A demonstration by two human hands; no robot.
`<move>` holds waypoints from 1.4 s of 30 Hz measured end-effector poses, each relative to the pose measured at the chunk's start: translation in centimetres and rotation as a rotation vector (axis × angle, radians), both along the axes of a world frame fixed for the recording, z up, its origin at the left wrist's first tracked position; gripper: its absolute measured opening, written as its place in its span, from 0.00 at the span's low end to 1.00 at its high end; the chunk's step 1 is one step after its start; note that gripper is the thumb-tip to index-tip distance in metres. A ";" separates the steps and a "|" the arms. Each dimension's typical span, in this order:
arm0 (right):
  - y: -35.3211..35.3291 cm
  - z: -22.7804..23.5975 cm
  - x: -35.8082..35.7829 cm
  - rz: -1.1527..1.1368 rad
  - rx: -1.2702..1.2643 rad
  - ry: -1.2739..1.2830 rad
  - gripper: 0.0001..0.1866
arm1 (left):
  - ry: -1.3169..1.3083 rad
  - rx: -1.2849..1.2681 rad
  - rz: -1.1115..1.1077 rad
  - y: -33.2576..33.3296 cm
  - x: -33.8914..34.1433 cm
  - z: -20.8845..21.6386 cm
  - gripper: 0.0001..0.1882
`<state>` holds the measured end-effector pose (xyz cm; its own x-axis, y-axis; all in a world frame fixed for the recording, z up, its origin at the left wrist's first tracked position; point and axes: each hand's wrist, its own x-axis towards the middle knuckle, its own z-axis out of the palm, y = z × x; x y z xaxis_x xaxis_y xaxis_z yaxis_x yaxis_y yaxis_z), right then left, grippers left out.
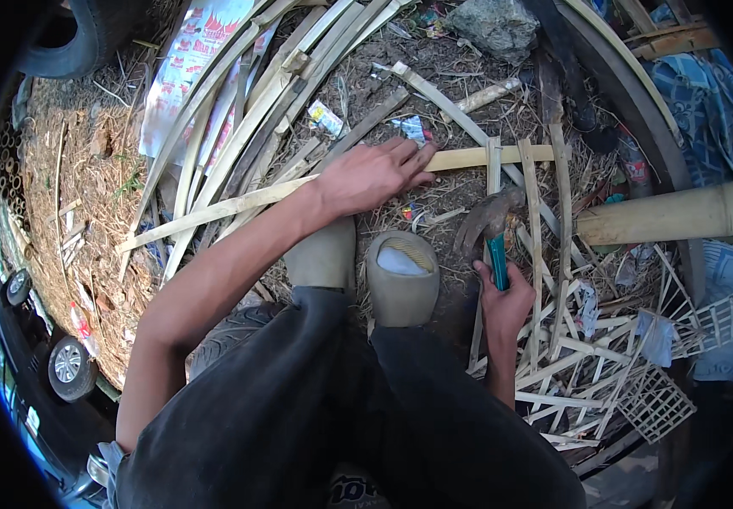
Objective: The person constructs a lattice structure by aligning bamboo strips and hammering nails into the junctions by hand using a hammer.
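My left hand (375,174) is closed over a long, pale split-bamboo strip (243,202), which runs from the left across to the right, in front of my shoes. Its right end meets several short bamboo slats (532,212) that cross it. Held by its teal handle (497,261), a claw hammer with a brown, worn head (495,216) is in my right hand (506,299). The hammer head is just left of the slats, below the long strip; whether it touches them I cannot tell.
More bamboo strips (273,110) lie at upper left. A thick bamboo pole (672,214) comes in from the right, above woven lattice scraps (655,403). A grey rock (494,30) sits at the far side, a tire (78,38) upper left. A dark vehicle (36,365) stands left.
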<state>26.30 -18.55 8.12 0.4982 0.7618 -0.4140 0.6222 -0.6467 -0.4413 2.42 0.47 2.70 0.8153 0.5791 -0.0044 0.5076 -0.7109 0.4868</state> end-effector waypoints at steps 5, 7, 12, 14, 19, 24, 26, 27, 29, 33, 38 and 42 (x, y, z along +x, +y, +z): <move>-0.5 0.4 0.1 -0.041 -0.064 0.112 0.20 | 0.004 0.049 0.086 -0.6 -0.8 0.0 0.24; -0.8 0.3 0.8 -0.067 -0.112 0.116 0.21 | -0.099 0.084 0.113 -0.2 -0.2 0.4 0.24; 0.0 -0.1 2.0 -0.077 -0.048 0.182 0.22 | -0.107 -0.342 0.350 0.7 3.2 2.5 0.23; 0.3 -0.3 2.6 -0.056 -0.060 0.174 0.22 | -0.158 -0.488 0.392 1.6 6.1 1.9 0.23; 0.5 -1.1 3.5 -0.047 -0.127 0.280 0.24 | -0.143 -0.669 0.449 2.2 8.3 1.0 0.25; 0.7 -0.9 4.1 -0.041 -0.186 0.288 0.23 | -0.146 -0.734 0.520 2.0 9.1 0.2 0.22; 1.0 -0.1 3.5 -0.013 -0.158 0.216 0.23 | -0.152 -0.705 0.524 1.8 9.0 0.1 0.20; 1.2 0.6 3.1 0.015 -0.126 0.150 0.23 | -0.155 -0.672 0.527 1.6 9.0 0.1 0.19; 1.7 2.4 2.1 0.001 -0.090 0.131 0.23 | -0.222 -0.667 0.554 1.4 8.7 0.6 0.18; 3.0 4.3 1.2 -0.092 -0.190 0.152 0.28 | -0.311 -0.626 0.531 0.9 8.1 0.4 0.17; 3.0 3.8 -0.8 -0.350 0.095 0.476 0.27 | -0.317 -0.495 0.507 0.5 8.7 0.5 0.15; 4.0 2.0 -1.3 -0.394 0.150 0.551 0.24 | -0.355 -0.392 0.483 0.0 8.6 0.2 0.14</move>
<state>25.02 -14.53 10.09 0.4967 0.6357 -0.5909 0.0127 -0.6860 -0.7275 11.02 0.51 2.89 0.4590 0.8858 -0.0683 0.4849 -0.1853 0.8547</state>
